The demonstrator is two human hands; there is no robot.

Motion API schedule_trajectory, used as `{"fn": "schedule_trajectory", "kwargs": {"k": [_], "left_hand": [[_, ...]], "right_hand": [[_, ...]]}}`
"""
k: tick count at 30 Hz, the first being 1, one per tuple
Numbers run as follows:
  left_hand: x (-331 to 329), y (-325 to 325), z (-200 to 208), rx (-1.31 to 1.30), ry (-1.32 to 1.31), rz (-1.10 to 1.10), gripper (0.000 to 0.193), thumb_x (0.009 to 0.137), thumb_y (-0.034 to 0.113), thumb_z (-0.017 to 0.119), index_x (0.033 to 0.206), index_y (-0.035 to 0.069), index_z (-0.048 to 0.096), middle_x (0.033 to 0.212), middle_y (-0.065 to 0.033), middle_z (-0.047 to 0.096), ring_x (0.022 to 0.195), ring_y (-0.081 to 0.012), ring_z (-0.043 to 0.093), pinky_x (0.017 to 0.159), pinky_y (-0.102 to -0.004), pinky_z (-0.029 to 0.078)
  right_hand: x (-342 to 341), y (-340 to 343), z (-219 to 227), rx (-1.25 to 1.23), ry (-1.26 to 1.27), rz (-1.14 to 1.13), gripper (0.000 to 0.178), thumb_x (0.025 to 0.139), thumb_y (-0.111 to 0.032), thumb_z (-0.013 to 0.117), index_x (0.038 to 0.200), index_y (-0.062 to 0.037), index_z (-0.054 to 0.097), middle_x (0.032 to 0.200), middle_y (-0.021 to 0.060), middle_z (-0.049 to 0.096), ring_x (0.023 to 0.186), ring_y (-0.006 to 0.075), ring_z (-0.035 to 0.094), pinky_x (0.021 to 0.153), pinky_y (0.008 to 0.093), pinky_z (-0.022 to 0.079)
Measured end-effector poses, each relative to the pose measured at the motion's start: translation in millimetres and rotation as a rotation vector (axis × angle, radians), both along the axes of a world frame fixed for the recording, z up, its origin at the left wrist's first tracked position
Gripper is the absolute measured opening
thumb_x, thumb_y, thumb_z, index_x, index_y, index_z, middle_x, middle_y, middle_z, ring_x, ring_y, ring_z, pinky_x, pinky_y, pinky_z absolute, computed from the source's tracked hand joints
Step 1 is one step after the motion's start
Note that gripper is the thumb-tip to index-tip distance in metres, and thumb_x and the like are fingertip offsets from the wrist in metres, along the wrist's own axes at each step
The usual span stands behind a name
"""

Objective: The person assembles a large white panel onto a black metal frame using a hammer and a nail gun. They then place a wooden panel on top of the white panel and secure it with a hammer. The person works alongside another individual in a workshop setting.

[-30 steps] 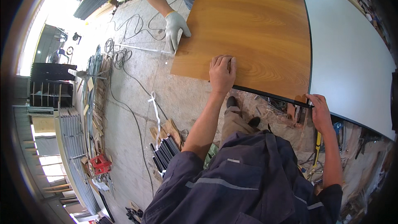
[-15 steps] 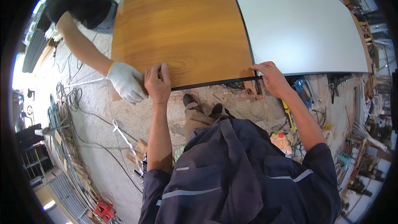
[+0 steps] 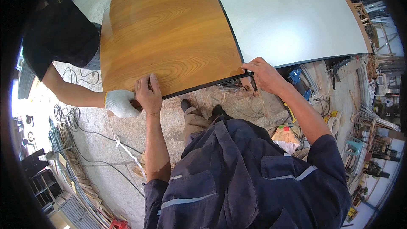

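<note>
A wood-grain panel (image 3: pixel 178 38) with black edging along its near and right sides lies in front of me. My left hand (image 3: pixel 149 95) grips its near edge toward the left corner, with fingertips on the top face. At the near right corner, my right hand (image 3: pixel 265 76) is closed with its fingertips pinching the black edging strip (image 3: pixel 250 76), whose short end hangs below the corner. What lies under my right fingers is partly hidden. A white panel (image 3: pixel 292 21) adjoins on the right. Beside my left hand, a co-worker's gloved hand (image 3: pixel 122 103) holds the same near edge.
The co-worker (image 3: pixel 61 34) leans in at the left. Cables (image 3: pixel 72 116) and a white strap (image 3: pixel 129 152) trail over the concrete floor. Blue tools (image 3: pixel 298 81), buckets (image 3: pixel 333 121) and a plastic bag (image 3: pixel 286 139) lie at the right. Long stock (image 3: pixel 63 148) lines the left side.
The panels sit farther left and slightly higher in view. The co-worker has come farther into view, and the gloved fingers have curled at the edge. My hands keep their places on the panel.
</note>
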State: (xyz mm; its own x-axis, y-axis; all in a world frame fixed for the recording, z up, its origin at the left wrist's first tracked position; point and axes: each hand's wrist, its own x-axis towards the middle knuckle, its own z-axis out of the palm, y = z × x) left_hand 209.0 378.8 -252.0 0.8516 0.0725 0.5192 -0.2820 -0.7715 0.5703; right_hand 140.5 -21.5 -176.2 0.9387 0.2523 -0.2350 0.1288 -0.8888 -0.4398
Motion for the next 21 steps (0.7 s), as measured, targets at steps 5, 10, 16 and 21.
{"fn": "schedule_trajectory", "kwargs": {"k": [5, 10, 16, 21], "left_hand": [[-3, -1, 5, -0.009, 0.009, -0.020, 0.019, 0.100, 0.018, 0.065, 0.098, 0.000, 0.069, 0.093, -0.0155, 0.069, 0.087, -0.0327, 0.065, 0.079, -0.0412, 0.051], [-4, -3, 5, -0.056, -0.060, -0.030, 0.014, 0.098, 0.015, 0.067, 0.096, 0.001, 0.069, 0.087, -0.0127, 0.066, 0.082, -0.0307, 0.060, 0.075, -0.0400, 0.050], [-7, -4, 1, -0.075, -0.038, -0.011, 0.016, 0.099, 0.016, 0.066, 0.097, 0.000, 0.069, 0.088, -0.0126, 0.067, 0.082, -0.0294, 0.060, 0.074, -0.0397, 0.050], [-1, 7, -7, -0.025, 0.004, 0.020, 0.019, 0.099, 0.018, 0.065, 0.101, -0.001, 0.069, 0.093, -0.0138, 0.068, 0.086, -0.0303, 0.062, 0.077, -0.0401, 0.050]], "right_hand": [[3, 3, 5, 0.000, -0.002, -0.006, 0.048, 0.086, 0.007, 0.060, 0.132, -0.0059, 0.061, 0.122, 0.0130, 0.066, 0.121, 0.0310, 0.054, 0.105, 0.0392, 0.049], [4, 2, -1, 0.054, -0.001, -0.047, 0.044, 0.086, 0.009, 0.054, 0.127, -0.0055, 0.064, 0.120, 0.0095, 0.068, 0.118, 0.0308, 0.055, 0.105, 0.0379, 0.048], [2, 6, 1, 0.118, 0.060, -0.059, 0.051, 0.087, 0.010, 0.049, 0.135, -0.0025, 0.059, 0.125, 0.0057, 0.066, 0.122, 0.0287, 0.051, 0.103, 0.0386, 0.048], [14, 17, -11, 0.355, 0.156, -0.200, 0.049, 0.085, 0.007, 0.049, 0.132, 0.0058, 0.059, 0.118, 0.0095, 0.071, 0.115, 0.0271, 0.059, 0.100, 0.0356, 0.048]]}}
